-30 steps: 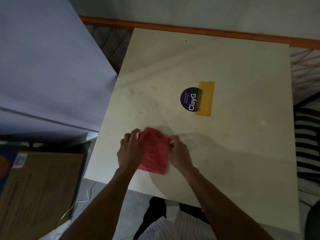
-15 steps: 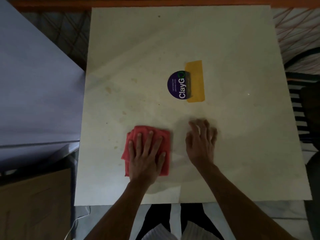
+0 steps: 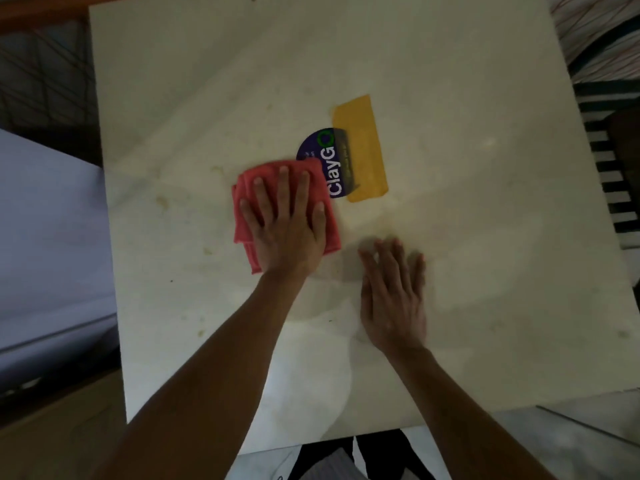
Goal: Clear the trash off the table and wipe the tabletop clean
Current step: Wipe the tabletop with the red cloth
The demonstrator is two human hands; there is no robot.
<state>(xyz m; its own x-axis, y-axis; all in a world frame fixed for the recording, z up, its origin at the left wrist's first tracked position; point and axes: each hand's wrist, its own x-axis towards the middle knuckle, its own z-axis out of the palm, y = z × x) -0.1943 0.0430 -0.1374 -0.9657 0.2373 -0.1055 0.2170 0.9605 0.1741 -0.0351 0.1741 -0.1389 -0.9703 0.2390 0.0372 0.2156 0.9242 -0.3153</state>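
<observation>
Left grip (image 3: 284,233) flat, fingers straight, pressing folded red cloth (image 3: 249,202) at the desk (image 3: 485,271) middle, right grip (image 3: 391,299) released, blurred, seemingly resting nearer the front edge, beyond, purple sticker (image 3: 318,147) under cloth's far corner, yellow tape (image 3: 363,150) overlapping it.

Light: dim.
Floor (image 3: 571,441): pale, at 5 o'clock.
Board (image 3: 41,237): lavender, at 9 o'clock.
Cardboard (image 3: 62,434): brown, at 7 o'clock.
Rail (image 3: 41,12): orange, at 11 o'clock.
Chair (image 3: 609,161): striped, at 3 o'clock.
</observation>
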